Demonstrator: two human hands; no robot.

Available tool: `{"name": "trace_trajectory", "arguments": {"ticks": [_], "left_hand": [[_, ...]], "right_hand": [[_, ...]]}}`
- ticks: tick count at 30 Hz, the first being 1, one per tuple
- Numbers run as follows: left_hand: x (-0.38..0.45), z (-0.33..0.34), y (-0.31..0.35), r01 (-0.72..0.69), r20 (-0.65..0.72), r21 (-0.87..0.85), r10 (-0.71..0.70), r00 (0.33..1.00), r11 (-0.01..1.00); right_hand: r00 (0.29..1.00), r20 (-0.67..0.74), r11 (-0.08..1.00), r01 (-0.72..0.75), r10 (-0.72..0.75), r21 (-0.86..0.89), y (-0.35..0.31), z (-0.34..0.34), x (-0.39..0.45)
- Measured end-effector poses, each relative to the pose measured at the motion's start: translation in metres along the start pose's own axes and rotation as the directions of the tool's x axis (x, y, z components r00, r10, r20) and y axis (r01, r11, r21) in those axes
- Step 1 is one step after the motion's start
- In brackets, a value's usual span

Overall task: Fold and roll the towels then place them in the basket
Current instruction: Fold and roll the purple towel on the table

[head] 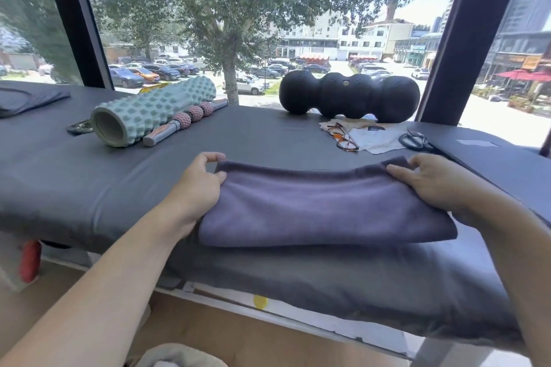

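A purple-grey towel (322,205), folded into a flat band, lies on the dark padded table (89,176) near its front edge. My left hand (199,185) pinches the towel's far left corner between thumb and fingers. My right hand (429,182) grips the far right corner, thumb on top. The far edge between both hands is raised a little off the table. Pale cloth (179,356) shows at the bottom edge of the view; no basket is visible.
At the back of the table lie a mint foam roller (149,113), a massage stick (185,122), a black peanut-shaped roller (348,97), glasses (343,137) on a white cloth (378,140), and scissors (414,140). A dark cloth (26,98) lies far left. Windows stand behind.
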State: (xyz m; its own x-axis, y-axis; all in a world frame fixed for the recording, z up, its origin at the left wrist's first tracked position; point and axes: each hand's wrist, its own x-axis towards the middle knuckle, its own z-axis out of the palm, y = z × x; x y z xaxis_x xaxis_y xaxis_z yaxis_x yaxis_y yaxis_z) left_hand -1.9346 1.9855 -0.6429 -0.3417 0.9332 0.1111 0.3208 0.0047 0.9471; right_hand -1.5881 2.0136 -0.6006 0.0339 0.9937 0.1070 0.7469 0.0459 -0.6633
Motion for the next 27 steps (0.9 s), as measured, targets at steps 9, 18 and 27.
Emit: {"name": "trace_trajectory", "arguments": {"ticks": [9,18,27], "left_hand": [[-0.029,0.024,0.020,-0.286,-0.071,0.665,0.440,0.895,0.690],[-0.023,0.045,-0.002,-0.349,0.403,0.790,0.003,0.915,0.504],[-0.018,0.034,-0.011,-0.283,0.293,0.844,0.050,0.955,0.456]], "right_hand": [[0.958,-0.277,0.789,-0.112,-0.076,-0.604,0.004,0.019,-0.008],[0.870,0.458,0.821,0.391,-0.183,-0.415,-0.011,0.068,-0.016],[0.959,0.278,0.838,0.112,0.049,-0.535,0.029,0.044,0.013]]}}
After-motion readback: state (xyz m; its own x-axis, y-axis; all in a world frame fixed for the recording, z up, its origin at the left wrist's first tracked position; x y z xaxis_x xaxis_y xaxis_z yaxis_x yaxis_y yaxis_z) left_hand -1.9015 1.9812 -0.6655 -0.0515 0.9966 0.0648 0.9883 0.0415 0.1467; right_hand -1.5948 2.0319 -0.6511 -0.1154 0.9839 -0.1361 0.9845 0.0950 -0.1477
